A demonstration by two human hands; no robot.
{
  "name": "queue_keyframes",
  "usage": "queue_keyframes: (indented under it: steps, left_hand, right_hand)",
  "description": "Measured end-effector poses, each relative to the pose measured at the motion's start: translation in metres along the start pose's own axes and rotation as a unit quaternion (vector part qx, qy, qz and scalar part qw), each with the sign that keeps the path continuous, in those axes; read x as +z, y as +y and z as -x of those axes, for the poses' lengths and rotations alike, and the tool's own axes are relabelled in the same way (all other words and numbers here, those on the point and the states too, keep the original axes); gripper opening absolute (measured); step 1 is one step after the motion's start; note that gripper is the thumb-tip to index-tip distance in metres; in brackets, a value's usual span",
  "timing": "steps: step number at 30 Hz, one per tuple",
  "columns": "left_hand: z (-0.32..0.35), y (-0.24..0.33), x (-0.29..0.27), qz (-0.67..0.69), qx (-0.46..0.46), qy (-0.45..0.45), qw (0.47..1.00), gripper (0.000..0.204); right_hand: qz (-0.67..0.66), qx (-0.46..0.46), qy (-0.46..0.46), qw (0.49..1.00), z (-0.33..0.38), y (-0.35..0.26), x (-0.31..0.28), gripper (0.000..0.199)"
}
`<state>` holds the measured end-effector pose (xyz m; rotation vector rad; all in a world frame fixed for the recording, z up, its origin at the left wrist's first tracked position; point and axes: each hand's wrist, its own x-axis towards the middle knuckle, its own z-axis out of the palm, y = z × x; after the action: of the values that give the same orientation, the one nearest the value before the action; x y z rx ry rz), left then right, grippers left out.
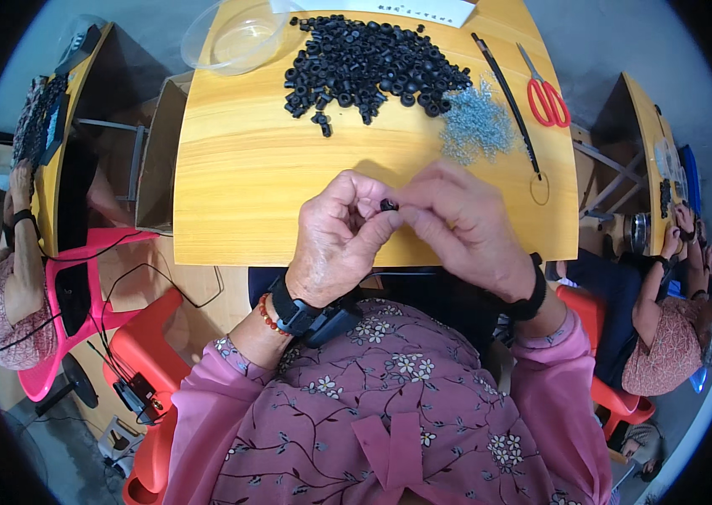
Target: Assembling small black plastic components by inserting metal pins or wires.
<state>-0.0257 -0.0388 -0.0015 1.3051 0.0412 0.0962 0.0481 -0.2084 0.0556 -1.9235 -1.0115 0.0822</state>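
Just above the table's near edge, my left hand (341, 231) pinches a small black ring-shaped piece (389, 204) between thumb and forefinger. Close against it is my right hand (469, 227), thumb and fingers pressed together at the piece's side. Motion smears the right fingers a little, and anything small between them cannot be made out. Beyond my hands spreads a heap of similar black pieces (364, 67), some round and some like short tubes. Touching its right side is a pile of tiny silvery-blue metal bits (478, 124).
On the yellow table (238, 185) stand a clear plastic bowl (242, 42) at far left and a white sign (389, 7) at the back. To the right lie a black rod (507, 101) with a wire loop and red-handled scissors (547, 99). Other people sit at tables both sides.
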Motion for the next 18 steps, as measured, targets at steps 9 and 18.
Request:
queue_keyframes:
  steps: [9,18]
  left_hand:
    - [0.002,0.008,-0.002,-0.11,0.03,-0.004,0.993,0.018]
    - [0.001,0.004,-0.004,-0.118,0.063,-0.018,0.991,0.018]
  right_hand:
    - [0.04,0.069,-0.019,0.997,-0.073,0.025,0.011,0.024]
    - [0.13,0.036,-0.056,0.989,-0.097,0.044,0.05,0.026]
